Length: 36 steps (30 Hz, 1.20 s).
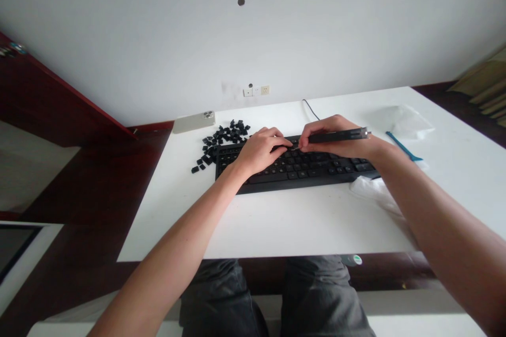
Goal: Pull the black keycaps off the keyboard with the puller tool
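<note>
As we look down on the white counter (276, 221), our right hand (330, 142) closes in a firm pinch on a slim black pen-shaped tool (336, 136), its tip at the black keyboard (294, 168). Our left hand (259, 151) curves over the keys; whether it grips anything we cannot tell. Loose black keycaps (221, 141) lie heaped just beyond the keyboard's left end, near a pale smartphone (193, 121).

No words can be read. The black keyboard (295, 171) has small white marks on its keys, and a round green label (357, 259) sits below it, but both are too tiny to tell.
</note>
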Tool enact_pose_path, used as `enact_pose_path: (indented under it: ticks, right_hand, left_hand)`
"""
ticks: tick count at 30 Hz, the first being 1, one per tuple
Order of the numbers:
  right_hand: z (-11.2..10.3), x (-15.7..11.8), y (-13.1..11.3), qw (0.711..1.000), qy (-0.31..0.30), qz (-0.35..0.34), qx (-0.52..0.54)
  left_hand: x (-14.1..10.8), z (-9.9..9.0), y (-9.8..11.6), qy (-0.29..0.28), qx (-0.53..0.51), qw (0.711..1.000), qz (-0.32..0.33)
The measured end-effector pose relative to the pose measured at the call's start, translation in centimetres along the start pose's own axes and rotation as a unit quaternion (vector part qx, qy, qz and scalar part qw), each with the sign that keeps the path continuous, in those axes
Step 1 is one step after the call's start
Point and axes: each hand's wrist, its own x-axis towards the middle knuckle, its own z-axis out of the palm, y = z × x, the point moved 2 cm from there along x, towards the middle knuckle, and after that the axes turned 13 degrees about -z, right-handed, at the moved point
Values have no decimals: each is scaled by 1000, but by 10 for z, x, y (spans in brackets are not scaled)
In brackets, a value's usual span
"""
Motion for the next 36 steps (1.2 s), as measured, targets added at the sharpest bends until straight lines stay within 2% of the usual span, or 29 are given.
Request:
enact_pose_path:
  ticks: [3, 6, 12, 16, 23, 31, 36]
  right_hand:
    - [-6, -2, 3, 999, 49, 8, 9]
    - [-9, -3, 4, 998, 63, 12, 3]
    - [-10, -3, 1, 1000, 14, 22, -16]
    - [-12, -4, 5, 999, 10, 37, -25]
    - [-8, -2, -1, 999, -39, -2, -9]
    - [-3, -2, 5, 999, -39, 13, 4]
    - [1, -1, -4, 997, -51, -11, -53]
  left_hand:
    - [0, 0, 1, 5, -6, 1000, -9]
    - [0, 1, 0, 4, -10, 1000, -10]
    - [2, 3, -5, -15, 6, 1000, 14]
    - [5, 4, -9, -29, 5, 999, 26]
    - [7, 3, -8, -14, 8, 1000, 16]
    - [6, 2, -5, -11, 14, 1000, 8]
    - [6, 2, -6, -12, 7, 1000, 8]
